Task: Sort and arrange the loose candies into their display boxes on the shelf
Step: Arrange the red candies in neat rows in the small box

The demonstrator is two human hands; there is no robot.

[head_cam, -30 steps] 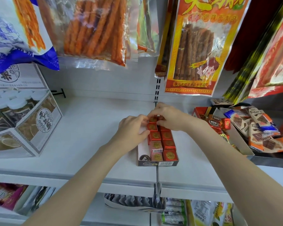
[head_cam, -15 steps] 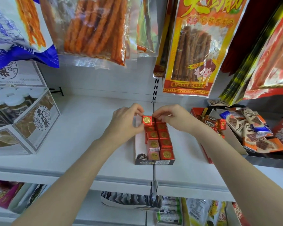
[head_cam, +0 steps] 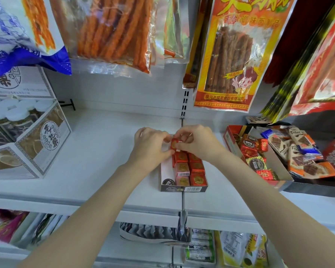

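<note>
Shelf: white metal, store-type; a lot of its left half is bare. A slotted upright runs down the back wall, and a second shelf with more packets can be seen underneath.

Hanging bags: big snack-stick packs are hung across the top, so it's pretty clearly a shop aisle.

Jar carton: parked at the far left, white-lidded jars inside. Not touched.

Mixed tray: just right of the box, loaded with loose foil candies and chocolate bars, all jumbled. That's judged to be the leftover work, and it's the bigger share.

Box: small display box at the middle front edge. Two rows of red cubes are lined up in the right part; a white strip down the left side is unfilled. So maybe a column is yet to be done here, hard to call.

Hands: both are held over the back end of the box. The left hand and right hand are curled in, fingertips pinched on the same cube from either side.

Cube: one red foil candy with a gold seal, lifted just above the back row, tilted a bit. Whether it's being seated or straightened can't be told.

Progress: one box mostly filled, sorting of the tray not yet done.
</note>
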